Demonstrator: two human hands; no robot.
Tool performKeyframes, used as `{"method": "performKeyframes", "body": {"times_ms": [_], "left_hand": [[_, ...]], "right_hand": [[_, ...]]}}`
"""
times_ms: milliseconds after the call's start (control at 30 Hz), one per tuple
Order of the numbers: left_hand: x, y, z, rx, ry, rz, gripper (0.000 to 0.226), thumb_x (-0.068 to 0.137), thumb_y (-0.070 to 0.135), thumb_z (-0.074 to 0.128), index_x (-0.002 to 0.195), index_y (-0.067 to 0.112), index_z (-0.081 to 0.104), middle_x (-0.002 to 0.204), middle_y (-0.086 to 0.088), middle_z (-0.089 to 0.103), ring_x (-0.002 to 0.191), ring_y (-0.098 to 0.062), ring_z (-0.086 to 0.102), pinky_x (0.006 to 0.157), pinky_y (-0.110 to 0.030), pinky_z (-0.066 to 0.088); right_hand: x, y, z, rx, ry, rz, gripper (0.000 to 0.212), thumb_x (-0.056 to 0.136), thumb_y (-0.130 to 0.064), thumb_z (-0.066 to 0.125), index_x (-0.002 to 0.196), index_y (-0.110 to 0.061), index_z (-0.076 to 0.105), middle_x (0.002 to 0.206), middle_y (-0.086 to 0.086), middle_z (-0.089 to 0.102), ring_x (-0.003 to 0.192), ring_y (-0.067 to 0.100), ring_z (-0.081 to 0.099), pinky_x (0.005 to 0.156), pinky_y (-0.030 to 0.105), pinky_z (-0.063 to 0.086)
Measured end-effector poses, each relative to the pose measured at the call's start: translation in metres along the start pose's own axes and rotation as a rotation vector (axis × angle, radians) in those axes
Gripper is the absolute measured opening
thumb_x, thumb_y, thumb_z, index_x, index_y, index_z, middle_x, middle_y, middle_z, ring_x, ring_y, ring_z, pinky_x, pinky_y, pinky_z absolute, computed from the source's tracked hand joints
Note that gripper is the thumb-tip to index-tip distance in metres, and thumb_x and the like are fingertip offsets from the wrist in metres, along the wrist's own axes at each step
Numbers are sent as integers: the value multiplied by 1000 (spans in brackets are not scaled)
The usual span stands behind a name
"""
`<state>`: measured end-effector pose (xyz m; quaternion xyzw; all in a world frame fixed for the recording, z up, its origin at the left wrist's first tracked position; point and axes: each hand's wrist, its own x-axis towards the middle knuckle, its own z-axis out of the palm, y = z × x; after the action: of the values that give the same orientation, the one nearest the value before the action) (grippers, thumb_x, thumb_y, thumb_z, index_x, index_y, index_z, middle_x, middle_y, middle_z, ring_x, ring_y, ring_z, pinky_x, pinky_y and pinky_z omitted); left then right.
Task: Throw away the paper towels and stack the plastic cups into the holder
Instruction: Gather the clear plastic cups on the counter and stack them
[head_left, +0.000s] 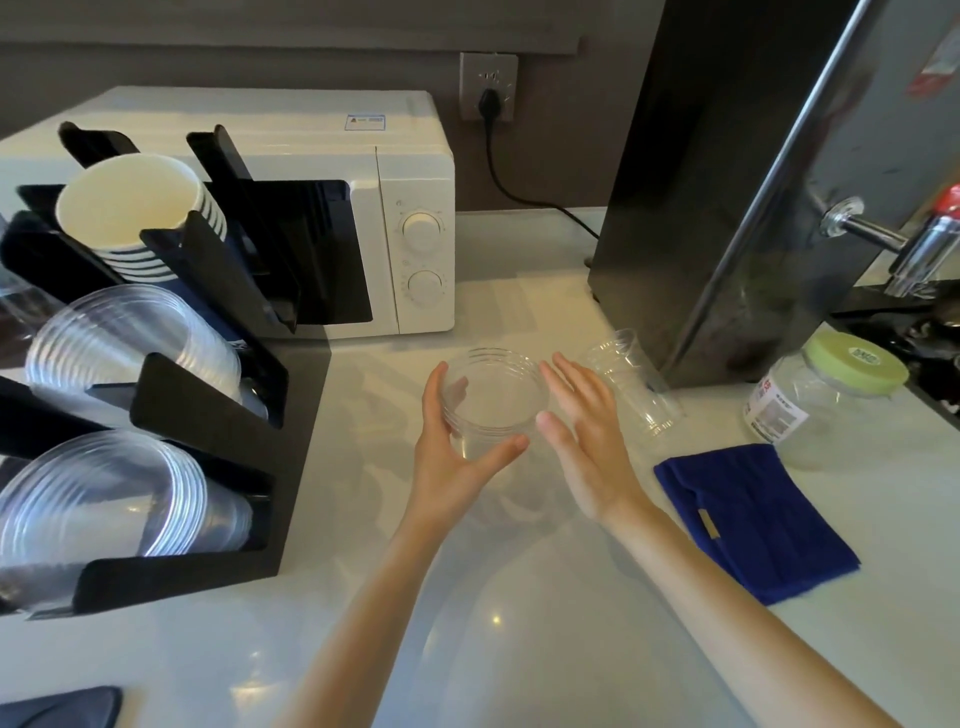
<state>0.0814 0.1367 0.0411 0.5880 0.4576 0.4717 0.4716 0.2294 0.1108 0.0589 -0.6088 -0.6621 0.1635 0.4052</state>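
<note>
I see soft, even light, fairly bright. Small ceiling glints on the worktop (498, 618) near its front edge. Faint shadows under the forearms. Wide-angle bend at the frame edges; cup holder (218, 415) at the worktop's left edge looks stretched. Slight softness overall, corners esp.

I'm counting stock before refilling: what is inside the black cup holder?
The black cup holder has paper cups in its back slot and two nested stacks of clear plastic cups in front. The holder's walls hide the stacks' lower ends, so their length is unclear.
</note>
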Motion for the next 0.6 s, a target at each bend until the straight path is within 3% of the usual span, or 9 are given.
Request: {"method": "performKeyframes", "body": {"times_ms": [133,200,267,333,400,533,600], "left_hand": [[0,1,-1,-11,-6,-14,101,61,26,81,137,42,17,131,12,46,113,20,39,100,-18,33],[0,1,-1,-15,-7,-20,101,60,26,81,136,44,17,132,11,46,115,15,39,101,-24,33],[0,1,0,-22,-8,-29,102,57,31,81,134,48,17,129,15,47,114,16,40,102,-25,34],[0,1,1,-27,-12,-34,102,54,36,80,133,50,17,124,24,47,112,20,40,103,-25,34],[0,1,0,-21,-10,-38,102,53,38,79,132,52,16,125,21,48,113,19,40,103,-26,34],[0,4,0,-10,-11,-35,101,56,32,79,133,50,16,133,10,47,116,9,42,103,-28,35],[0,4,0,-7,-14,-30,102,59,29,80,135,47,16,131,10,47,117,2,44,103,-28,34]], "right_hand": [[13,7,-25,151,102,43,35,88,-37,44,111,-20,63,123,-6,56,117,0,45,99,7,29],[22,21,-37,-17,226,42,26,86,-28,54,108,-15,62,117,1,61,113,11,50,102,27,38],[30,36,-46,-246,253,107,41,80,-29,64,117,-14,54,122,6,60,116,25,49,100,41,40],[34,50,-50,-397,165,231,65,73,-38,70,127,-13,44,128,11,55,119,33,45,97,44,36],[34,60,-48,-477,83,305,78,69,-43,72,131,-11,37,131,14,52,119,36,44,96,45,36],[38,68,-44,-534,92,337,77,70,-44,70,131,-13,36,125,13,58,114,35,50,91,44,37],[44,62,-48,-420,147,326,77,69,-45,71,131,-15,36,123,10,60,112,33,52,94,45,37]]}}
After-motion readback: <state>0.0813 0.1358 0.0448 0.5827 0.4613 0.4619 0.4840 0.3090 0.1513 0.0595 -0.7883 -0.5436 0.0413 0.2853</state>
